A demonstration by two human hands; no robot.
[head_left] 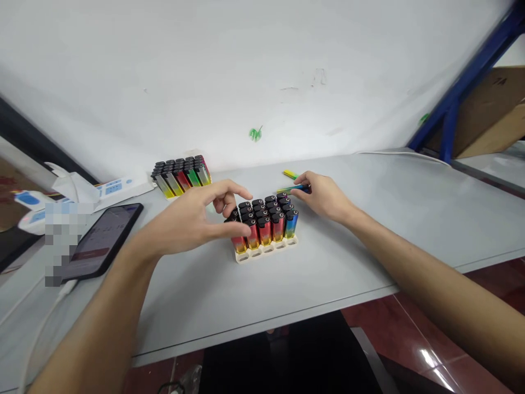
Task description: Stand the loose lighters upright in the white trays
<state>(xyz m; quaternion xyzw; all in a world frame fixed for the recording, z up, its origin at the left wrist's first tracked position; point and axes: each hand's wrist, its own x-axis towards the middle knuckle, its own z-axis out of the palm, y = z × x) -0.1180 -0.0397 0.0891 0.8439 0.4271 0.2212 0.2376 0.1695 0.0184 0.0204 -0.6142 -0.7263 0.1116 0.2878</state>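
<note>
Rows of upright lighters (264, 230) with black tops and red, yellow and blue bodies stand in a cream tray (268, 250) on the grey table. The tray's front row of holes holds no lighters. My left hand (205, 216) is at the left end of the rows, thumb and fingers apart, with nothing between them. Behind the right end of the rows, my right hand (320, 194) has its fingers closed on a blue lighter (296, 189) that lies nearly flat. A yellow-green lighter (290, 174) lies just beyond it.
Another block of upright lighters (180, 176) stands at the back left by the wall. At the left are a phone (102, 241) with a cable and white power strips (117, 187). A blue metal frame (451, 117) and cardboard boxes (488, 109) are at the right.
</note>
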